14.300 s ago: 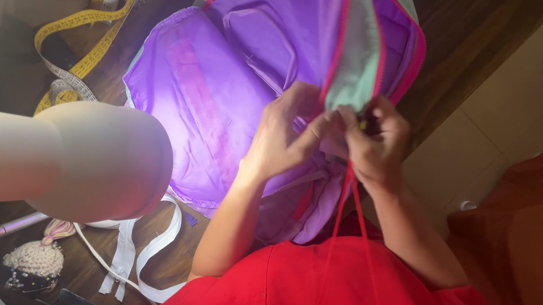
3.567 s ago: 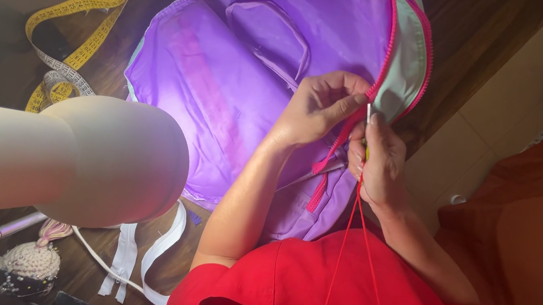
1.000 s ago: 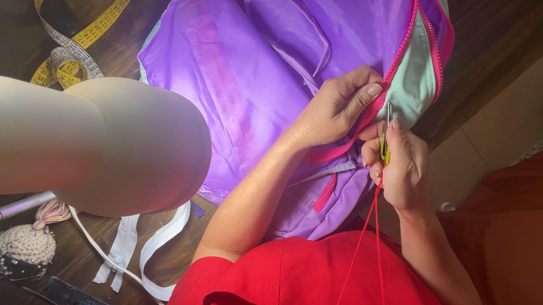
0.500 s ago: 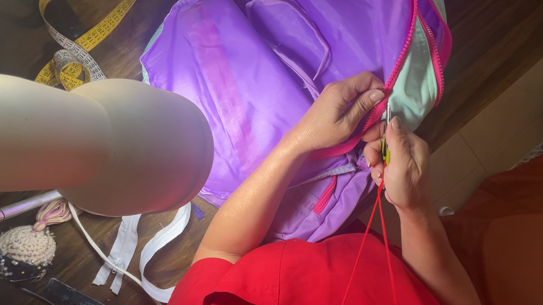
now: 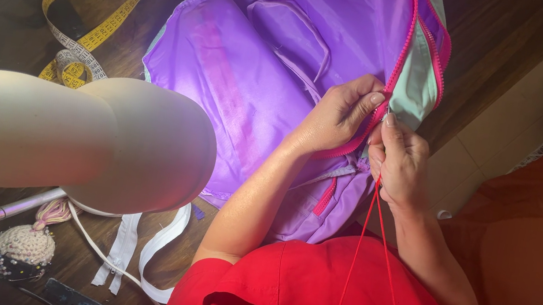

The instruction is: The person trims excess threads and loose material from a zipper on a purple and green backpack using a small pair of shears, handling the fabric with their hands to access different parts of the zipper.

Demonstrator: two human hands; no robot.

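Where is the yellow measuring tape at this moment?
In the head view, the yellow measuring tape lies coiled on the wooden table at upper left, left of the purple backpack and above the lamp head.

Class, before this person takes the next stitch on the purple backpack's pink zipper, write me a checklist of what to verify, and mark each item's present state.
1. Left hand pinches the pink zipper edge: ok.
2. Right hand at the seam beside it: ok.
3. Needle visible in the fingers: cannot tell.
4. Red thread runs untangled from the right hand toward the body: ok.
5. Purple backpack lies on the wooden table: ok.
6. Lamp lights the backpack: ok.
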